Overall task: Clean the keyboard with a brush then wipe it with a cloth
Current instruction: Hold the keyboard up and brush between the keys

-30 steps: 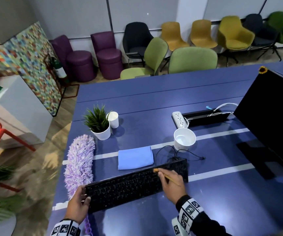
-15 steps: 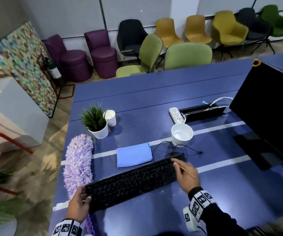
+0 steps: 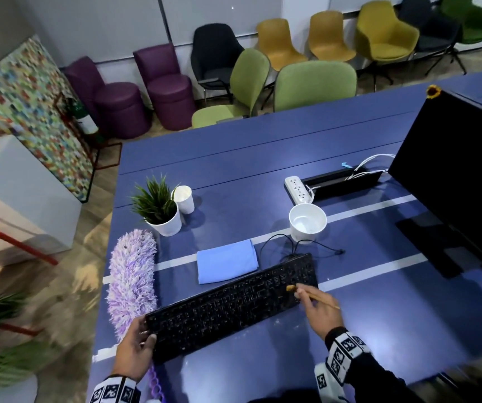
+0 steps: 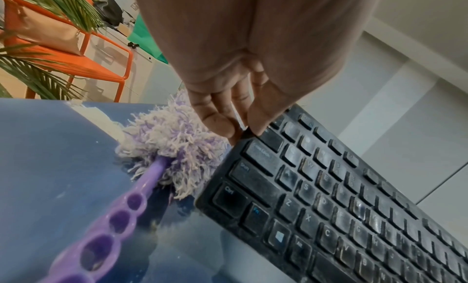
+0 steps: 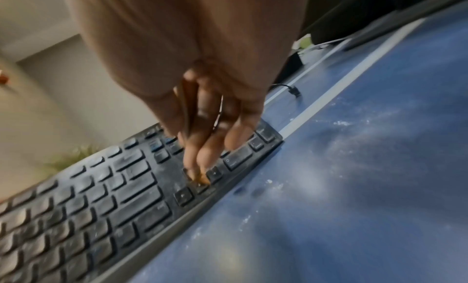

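Black dusty plastic keyboard is lying slantwise on the near part of the blue table. Left hand is gripping its left end, thumb on the keys. Right hand is pinching a thin wooden-handled brush, bristles touching keys at the right end. Folded light-blue cloth is lying just beyond the keyboard.

Black keyboard, light blue cloth, lilac-and-white duster, dark blue table.
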Action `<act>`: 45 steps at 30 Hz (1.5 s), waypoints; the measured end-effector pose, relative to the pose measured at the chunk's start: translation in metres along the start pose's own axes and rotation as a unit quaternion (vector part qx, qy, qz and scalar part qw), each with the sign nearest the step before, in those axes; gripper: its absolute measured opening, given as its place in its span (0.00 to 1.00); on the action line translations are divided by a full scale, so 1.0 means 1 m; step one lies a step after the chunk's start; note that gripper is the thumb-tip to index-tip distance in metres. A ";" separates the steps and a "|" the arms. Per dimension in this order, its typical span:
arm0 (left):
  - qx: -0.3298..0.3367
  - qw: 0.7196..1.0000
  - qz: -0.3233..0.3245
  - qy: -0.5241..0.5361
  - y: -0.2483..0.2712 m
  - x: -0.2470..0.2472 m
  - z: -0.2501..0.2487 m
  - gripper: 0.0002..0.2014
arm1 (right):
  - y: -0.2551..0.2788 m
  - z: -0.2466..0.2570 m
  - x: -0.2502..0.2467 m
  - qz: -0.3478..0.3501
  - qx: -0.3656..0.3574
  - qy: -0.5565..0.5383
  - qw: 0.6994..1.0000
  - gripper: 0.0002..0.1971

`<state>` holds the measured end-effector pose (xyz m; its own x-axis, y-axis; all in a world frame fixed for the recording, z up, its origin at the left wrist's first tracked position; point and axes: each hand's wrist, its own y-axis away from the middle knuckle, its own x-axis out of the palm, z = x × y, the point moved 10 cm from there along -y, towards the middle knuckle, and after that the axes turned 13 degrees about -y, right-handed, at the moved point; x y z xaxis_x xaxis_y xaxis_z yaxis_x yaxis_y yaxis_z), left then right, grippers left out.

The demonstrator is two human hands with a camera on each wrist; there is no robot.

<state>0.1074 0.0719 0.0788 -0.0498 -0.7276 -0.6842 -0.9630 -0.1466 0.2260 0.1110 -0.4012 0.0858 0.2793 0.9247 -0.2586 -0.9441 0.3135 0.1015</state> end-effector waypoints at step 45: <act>0.031 0.999 -0.040 -0.005 -0.005 0.005 0.003 0.24 | 0.047 0.044 0.117 0.268 -0.133 0.118 0.947 0.15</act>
<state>0.1113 0.0710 0.0716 0.0258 -0.7086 -0.7051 -0.9785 -0.1622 0.1272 0.1073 -0.2692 0.1028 -0.2702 0.8516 -0.4493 -0.9585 -0.2820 0.0418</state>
